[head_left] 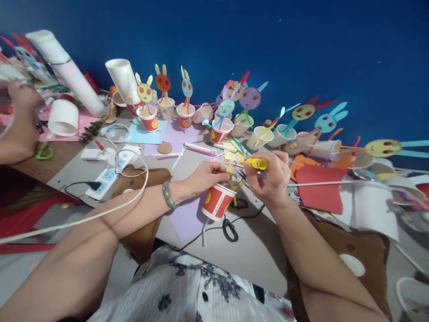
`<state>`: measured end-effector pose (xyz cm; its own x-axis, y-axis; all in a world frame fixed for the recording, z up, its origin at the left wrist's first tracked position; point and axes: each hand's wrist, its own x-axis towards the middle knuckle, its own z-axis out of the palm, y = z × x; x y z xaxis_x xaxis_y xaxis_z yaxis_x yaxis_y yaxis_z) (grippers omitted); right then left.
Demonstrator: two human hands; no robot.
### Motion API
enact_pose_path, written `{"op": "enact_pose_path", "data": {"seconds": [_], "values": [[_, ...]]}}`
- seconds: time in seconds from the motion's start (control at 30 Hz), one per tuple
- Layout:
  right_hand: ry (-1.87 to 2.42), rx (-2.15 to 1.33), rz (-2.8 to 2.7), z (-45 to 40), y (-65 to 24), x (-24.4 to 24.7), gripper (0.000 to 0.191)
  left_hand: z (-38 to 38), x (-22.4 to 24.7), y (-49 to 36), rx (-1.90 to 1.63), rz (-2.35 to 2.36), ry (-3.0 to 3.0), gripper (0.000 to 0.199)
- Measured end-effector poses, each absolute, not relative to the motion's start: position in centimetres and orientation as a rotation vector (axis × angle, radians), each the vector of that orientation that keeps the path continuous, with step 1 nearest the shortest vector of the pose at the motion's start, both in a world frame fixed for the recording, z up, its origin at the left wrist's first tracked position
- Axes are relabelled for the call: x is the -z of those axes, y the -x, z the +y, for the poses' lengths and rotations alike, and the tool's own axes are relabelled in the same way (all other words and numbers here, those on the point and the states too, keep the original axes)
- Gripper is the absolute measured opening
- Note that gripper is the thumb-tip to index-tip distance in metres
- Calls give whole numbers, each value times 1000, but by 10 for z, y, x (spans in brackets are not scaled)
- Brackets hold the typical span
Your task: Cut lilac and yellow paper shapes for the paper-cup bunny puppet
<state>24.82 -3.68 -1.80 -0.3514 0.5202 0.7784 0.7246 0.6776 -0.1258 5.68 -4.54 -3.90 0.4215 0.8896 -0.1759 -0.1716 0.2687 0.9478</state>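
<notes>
My left hand (212, 175), with a grey-green bangle at the wrist, pinches a small yellow piece (229, 170) above a red and white paper cup (218, 202). The cup stands a little tilted on the table, near its middle. In my right hand (272, 176) is a yellow marker (257, 163), held by closed fingers to the right of the yellow piece. Black-handled scissors (230, 230) lie just in front of the cup, partly hidden by it. Purple paper (186, 223) lies to the cup's left.
Cups with paper rabbit heads (145, 92) line the blue wall. A power strip (112, 172) and a white cable (137, 190) lie left. Red paper (320, 190) is at right. Another person's hand (25, 96) is far left, near a white cup (63, 117).
</notes>
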Motion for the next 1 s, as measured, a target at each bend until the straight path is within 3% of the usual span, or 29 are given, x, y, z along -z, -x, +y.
{"op": "enact_pose_path", "data": {"seconds": [0.23,0.53,0.77,1.0], "values": [[757,173,-2187,-43,-238,21,9,-42,44,-55,-857,832,-1080,13],[843,351,-1981,-30,-250,19,10,-50,33,-57,-806,849,-1069,21],[675,268,-2169,-45,-235,18,11,-43,45,-52,-845,838,-1140,13],[797,395,-2083,-31,-247,19,12,-48,41,-54,-809,882,-1132,15]]}}
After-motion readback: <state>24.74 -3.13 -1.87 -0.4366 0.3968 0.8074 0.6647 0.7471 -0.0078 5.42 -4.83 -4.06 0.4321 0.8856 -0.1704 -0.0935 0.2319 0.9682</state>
